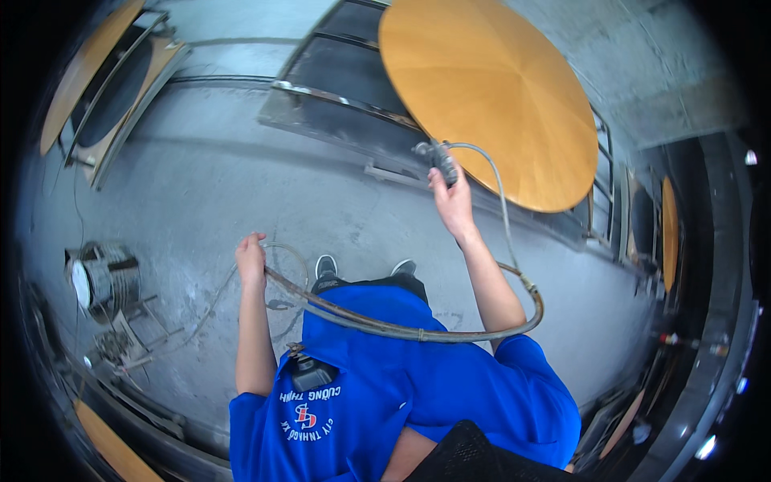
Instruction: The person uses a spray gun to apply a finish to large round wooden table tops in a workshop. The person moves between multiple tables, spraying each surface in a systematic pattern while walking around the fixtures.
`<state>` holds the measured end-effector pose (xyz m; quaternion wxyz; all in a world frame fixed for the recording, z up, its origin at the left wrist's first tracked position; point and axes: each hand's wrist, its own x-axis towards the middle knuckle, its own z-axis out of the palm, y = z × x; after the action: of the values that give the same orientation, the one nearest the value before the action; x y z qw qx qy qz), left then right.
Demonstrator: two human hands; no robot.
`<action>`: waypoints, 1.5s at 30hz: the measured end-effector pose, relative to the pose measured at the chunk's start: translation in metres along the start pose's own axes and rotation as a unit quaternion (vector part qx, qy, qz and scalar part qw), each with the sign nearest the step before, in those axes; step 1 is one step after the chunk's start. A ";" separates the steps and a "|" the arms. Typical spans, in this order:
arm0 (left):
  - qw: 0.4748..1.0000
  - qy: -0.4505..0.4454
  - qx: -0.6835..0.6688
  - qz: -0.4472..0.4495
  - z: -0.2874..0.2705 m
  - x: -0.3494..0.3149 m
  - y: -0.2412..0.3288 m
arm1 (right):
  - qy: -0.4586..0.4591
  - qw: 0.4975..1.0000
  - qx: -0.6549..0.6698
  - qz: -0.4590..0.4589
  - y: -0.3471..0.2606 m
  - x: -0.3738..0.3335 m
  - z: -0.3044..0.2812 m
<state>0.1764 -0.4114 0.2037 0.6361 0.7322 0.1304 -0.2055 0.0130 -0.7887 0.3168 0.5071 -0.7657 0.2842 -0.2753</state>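
Note:
My right hand (454, 201) is wrapped round the grip of a spray gun (441, 159), held out beside the near edge of a large round wooden tabletop (498, 96). From the gun, a thin grey hose (503, 197) curves down and joins a thicker brownish hose (418, 333), which loops over my right forearm and across my front. At the left, my left hand (250, 255) is closed round the hose, and a thinner length trails from it toward the floor. Whether the gun is spraying cannot be seen.
A dark metal-framed rack (345, 100) carries the tabletop. To the far left another rack (120, 120) holds rounded wooden panels. Closer on the left stand a stained bucket (108, 277) and a small pump-like machine (120, 345). More panels (670, 233) line the right side.

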 end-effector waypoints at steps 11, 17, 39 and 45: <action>0.946 0.239 -0.188 -0.110 -0.115 -0.050 -0.100 | -0.572 0.574 -0.584 -0.055 -0.121 0.087 0.117; 0.913 0.306 -0.196 -0.187 -0.144 -0.062 -0.161 | -0.492 0.515 -0.681 -0.169 -0.082 0.188 0.208; 0.976 0.089 0.020 -0.197 -0.155 0.064 -0.101 | 0.060 0.996 0.023 0.061 0.006 0.016 0.147; 0.955 -0.121 0.234 -0.137 -0.051 0.132 -0.033 | 0.311 0.939 0.040 0.141 0.050 -0.099 0.043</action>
<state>0.2843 -0.3657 0.1182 0.4238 0.8053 0.0999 -0.4023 -0.0321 -0.7077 0.2427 0.4574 -0.5734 0.5211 -0.4364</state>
